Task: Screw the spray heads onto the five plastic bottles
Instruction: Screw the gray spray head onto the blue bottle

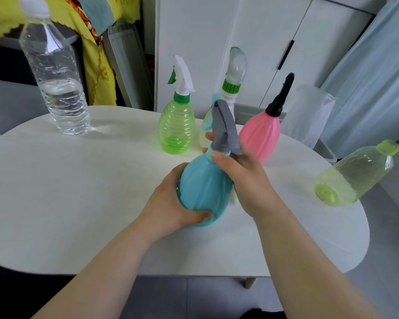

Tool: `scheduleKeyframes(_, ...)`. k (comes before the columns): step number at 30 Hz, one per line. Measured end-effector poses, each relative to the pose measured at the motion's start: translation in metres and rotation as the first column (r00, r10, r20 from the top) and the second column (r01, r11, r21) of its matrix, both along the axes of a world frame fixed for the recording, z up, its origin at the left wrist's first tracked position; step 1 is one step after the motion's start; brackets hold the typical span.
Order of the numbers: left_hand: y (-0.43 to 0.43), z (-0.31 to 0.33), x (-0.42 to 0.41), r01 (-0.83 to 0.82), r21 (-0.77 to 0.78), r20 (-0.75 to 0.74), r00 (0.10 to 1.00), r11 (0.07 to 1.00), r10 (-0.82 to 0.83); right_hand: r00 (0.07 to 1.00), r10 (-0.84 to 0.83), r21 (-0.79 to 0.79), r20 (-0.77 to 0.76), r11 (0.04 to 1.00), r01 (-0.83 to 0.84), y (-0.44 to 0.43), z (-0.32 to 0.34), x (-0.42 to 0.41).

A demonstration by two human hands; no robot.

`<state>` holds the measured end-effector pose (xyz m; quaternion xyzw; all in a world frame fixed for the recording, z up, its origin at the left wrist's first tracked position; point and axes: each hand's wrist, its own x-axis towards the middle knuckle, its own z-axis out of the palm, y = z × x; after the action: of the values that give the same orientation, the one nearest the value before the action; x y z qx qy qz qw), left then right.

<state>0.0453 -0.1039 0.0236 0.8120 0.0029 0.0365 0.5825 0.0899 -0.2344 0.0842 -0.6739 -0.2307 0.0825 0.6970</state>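
My left hand (171, 208) grips the base of a blue bottle (204, 189), tilted over the table centre. Around its neck, my right hand (244, 178) holds the grey spray head (225, 127) that sits on it. Behind stands a green ribbed bottle (176, 130) with a white and green spray head (182, 75). A pink bottle (260, 137) carries a black spray head (282, 95). Between them a pale bottle (204, 132) with a white and clear head (235, 72) is mostly hidden. A yellow-green bottle (355, 173) lies on its side at the right, with no head.
A large clear water bottle (54, 72) with a white cap stands at the back left of the white oval table (78, 192). White cabinet doors (251, 42) rise behind the table. A translucent bin (309, 116) stands at the back right, beyond the table edge.
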Motion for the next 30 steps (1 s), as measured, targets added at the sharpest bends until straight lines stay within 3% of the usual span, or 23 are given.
scheduleKeyframes(2,-0.001,0.0,0.0,-0.02,-0.002,0.014,1.0,1.0,0.02,1.0,-0.028,0.006,0.001,1.0,0.028,-0.001,0.001,-0.001)
scheduleKeyframes(6,-0.005,-0.001,-0.001,-0.063,0.025,0.046,0.997,0.998,0.061,0.967,-0.241,-0.055,0.08,0.968,0.246,0.006,-0.003,-0.001)
scheduleKeyframes(8,-0.005,-0.002,-0.001,-0.086,0.043,0.054,0.995,0.995,0.083,0.959,-0.253,-0.095,0.125,0.959,0.266,0.009,-0.003,0.0)
scheduleKeyframes(13,-0.007,-0.004,-0.001,-0.096,0.103,0.073,0.993,0.99,0.089,0.999,0.029,-0.181,-0.026,0.983,-0.034,0.002,0.007,0.008)
scheduleKeyframes(18,0.001,0.0,-0.002,0.083,-0.056,0.002,0.997,0.995,-0.083,0.991,0.128,-0.163,-0.032,0.978,-0.132,-0.001,0.012,0.009)
scheduleKeyframes(21,-0.001,0.001,-0.002,0.112,-0.041,0.019,0.994,0.993,-0.111,0.98,0.179,-0.101,-0.082,0.977,-0.187,-0.005,0.013,0.009)
scheduleKeyframes(25,-0.012,-0.005,-0.002,-0.008,-0.021,0.062,0.998,1.0,0.01,0.997,-0.054,-0.083,-0.06,0.995,0.049,0.006,0.008,0.005)
scheduleKeyframes(30,-0.014,-0.009,-0.002,-0.05,0.042,0.079,0.996,0.998,0.047,0.925,-0.378,-0.069,0.034,0.923,0.379,0.018,0.0,-0.005)
